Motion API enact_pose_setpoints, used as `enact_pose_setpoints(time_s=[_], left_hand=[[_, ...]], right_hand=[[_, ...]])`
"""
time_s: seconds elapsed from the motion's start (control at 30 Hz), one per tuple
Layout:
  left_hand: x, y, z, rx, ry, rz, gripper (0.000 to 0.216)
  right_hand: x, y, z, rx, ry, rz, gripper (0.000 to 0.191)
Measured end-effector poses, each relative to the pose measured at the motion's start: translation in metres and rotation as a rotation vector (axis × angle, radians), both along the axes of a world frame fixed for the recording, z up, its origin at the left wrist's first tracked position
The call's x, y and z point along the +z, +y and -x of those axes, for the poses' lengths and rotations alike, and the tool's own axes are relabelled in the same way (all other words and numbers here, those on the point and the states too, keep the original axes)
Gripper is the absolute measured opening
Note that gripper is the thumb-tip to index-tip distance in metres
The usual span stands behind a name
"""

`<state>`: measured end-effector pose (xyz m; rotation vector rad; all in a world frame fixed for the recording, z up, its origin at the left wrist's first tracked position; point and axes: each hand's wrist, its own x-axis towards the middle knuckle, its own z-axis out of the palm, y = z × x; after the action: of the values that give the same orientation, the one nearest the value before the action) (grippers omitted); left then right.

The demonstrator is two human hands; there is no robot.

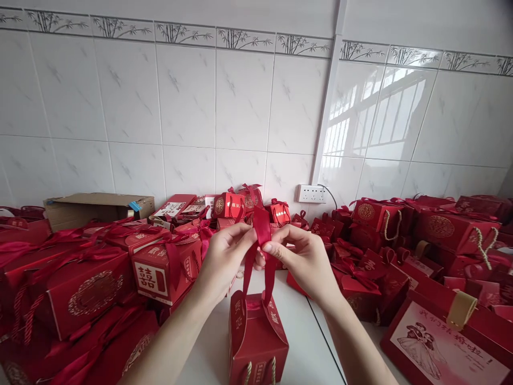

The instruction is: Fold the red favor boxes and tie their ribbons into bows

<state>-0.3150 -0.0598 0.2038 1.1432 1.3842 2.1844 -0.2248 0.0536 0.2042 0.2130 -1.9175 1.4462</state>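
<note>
A small red gift box [259,342] with gold rope handles stands upright on the white table at the bottom middle. From its curved top flaps a dark red satin ribbon [262,227] rises in two strands that cross above it. My left hand [226,254] pinches the ribbon from the left, thumb and fingers closed. On the other side my right hand [300,254] pinches the same ribbon near the crossing. Both hands are raised above the box, not touching it. Some of the fingertips are hidden behind the ribbon.
Piles of red gift boxes [90,291] with ribbons crowd the left. More stacks, with a larger box showing a printed couple [444,342], fill the right. Behind are an open cardboard carton [96,206], a white power strip [311,193] and a tiled wall [188,96].
</note>
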Motion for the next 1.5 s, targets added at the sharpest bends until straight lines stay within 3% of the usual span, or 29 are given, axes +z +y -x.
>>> enact_pose_setpoints(time_s=[0.17,0.37,0.6,0.8,0.93,1.13,1.3,1.5], left_hand=[[0.002,0.001,0.002,0.07,-0.104,-0.15,0.021],[-0.003,0.005,0.003,-0.075,-0.196,-0.115,0.023],[0.002,0.002,0.01,-0.158,-0.324,-0.254,0.024],[0.0,0.004,0.016,-0.251,-0.401,-0.096,0.024],[0.005,-0.001,0.013,-0.344,-0.396,-0.156,0.021],[0.011,-0.006,0.016,-0.347,-0.351,-0.062,0.019],[0.011,-0.008,0.026,-0.395,-0.283,0.147,0.015],[0.005,-0.004,0.029,-0.439,-0.194,0.281,0.015]], right_hand=[[0.0,0.001,0.002,-0.096,-0.006,-0.056,0.027],[0.003,0.006,0.001,-0.018,0.005,0.083,0.027],[0.007,0.012,-0.01,0.012,0.038,0.18,0.028],[0.009,0.022,-0.014,0.003,-0.16,-0.009,0.025],[0.011,0.027,-0.018,0.054,-0.154,0.039,0.023],[0.011,0.032,-0.029,0.213,-0.024,0.109,0.015],[0.009,0.04,-0.034,0.411,0.011,0.005,0.02],[0.016,0.038,-0.049,0.279,-0.133,0.018,0.003]])
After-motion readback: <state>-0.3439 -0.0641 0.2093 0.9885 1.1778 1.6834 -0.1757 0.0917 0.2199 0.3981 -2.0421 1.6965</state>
